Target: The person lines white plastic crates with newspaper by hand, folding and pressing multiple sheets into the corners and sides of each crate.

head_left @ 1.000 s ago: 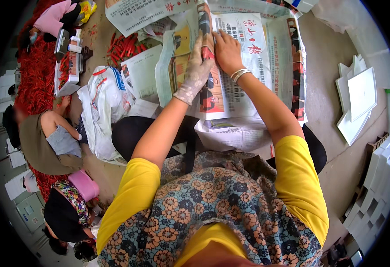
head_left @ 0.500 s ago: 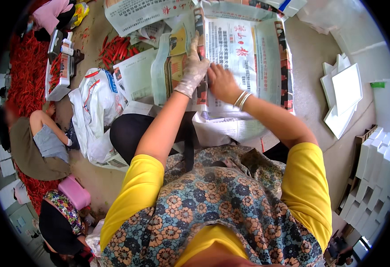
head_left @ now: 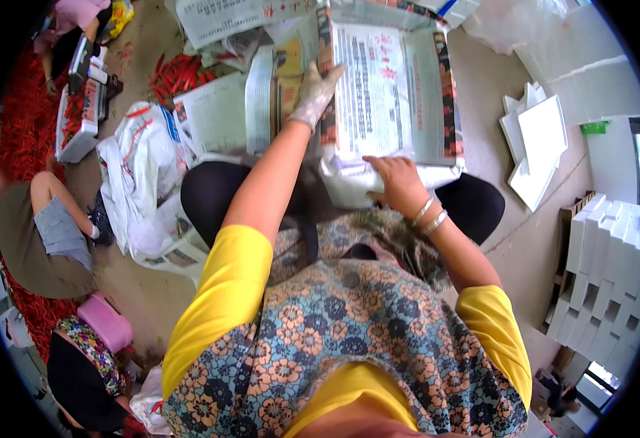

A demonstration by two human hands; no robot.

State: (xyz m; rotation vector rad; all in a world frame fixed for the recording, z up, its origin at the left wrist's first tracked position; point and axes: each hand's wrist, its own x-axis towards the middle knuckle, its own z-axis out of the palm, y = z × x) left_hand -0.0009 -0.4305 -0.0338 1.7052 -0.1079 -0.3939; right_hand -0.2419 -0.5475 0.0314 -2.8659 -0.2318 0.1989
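A box lined with printed newspaper [head_left: 396, 87] stands on the floor in front of my knees. My left hand [head_left: 316, 95], in a pale glove, grips the box's left wall with its fingers curled over the rim. My right hand [head_left: 396, 179], bare with bangles on the wrist, lies flat with fingers spread on the near edge of the box, where paper and white plastic [head_left: 349, 190] fold over. More newspaper sheets [head_left: 217, 113] lie just left of the box.
Red chillies [head_left: 177, 73] lie loose beyond the sheets and in a large heap [head_left: 17, 146] at far left. Crumpled white plastic bags [head_left: 141, 175] sit to my left. White foam lids [head_left: 539, 142] and stacked foam boxes [head_left: 604, 270] stand right. Another person [head_left: 35, 226] sits left, near a pink stool [head_left: 104, 321].
My right hand has drawn back from the middle of the newspaper lining to the box's near edge. My left hand has stayed on the left wall.
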